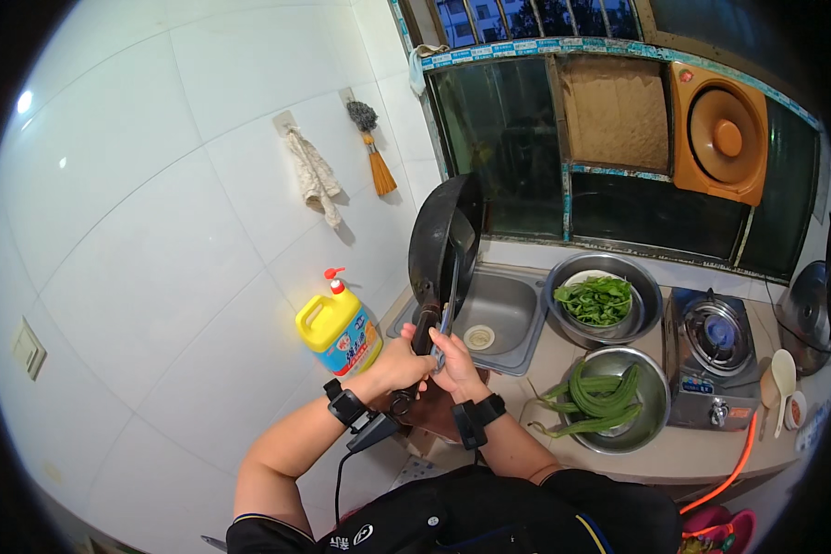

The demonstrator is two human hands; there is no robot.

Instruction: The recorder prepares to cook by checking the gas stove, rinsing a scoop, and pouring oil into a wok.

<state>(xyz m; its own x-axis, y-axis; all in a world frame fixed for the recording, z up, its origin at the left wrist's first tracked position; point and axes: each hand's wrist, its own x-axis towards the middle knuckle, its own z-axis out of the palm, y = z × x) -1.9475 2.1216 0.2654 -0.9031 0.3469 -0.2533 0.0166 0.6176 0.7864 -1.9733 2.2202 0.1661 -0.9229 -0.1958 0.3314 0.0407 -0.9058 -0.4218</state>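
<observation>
My left hand [403, 361] is closed around the dark handle of a black wok [433, 242], which stands tilted on its side over the left part of the steel sink [502, 311]. Close against it, my right hand [455, 356] grips the handle of a metal spatula [462, 235], whose blade rests by the inside of the wok. The two hands meet at the handles, so it is hard to tell whether the right fingers also touch the wok handle.
Right of the sink, a steel basin [557, 325] holds leafy greens [595, 300]. Ridged green gourds [602, 398] lie in a steel bowl [654, 422]. A gas stove [706, 408] burns with a blue flame, its orange hose [730, 478] hanging down. A yellow detergent jug [339, 332] stands left.
</observation>
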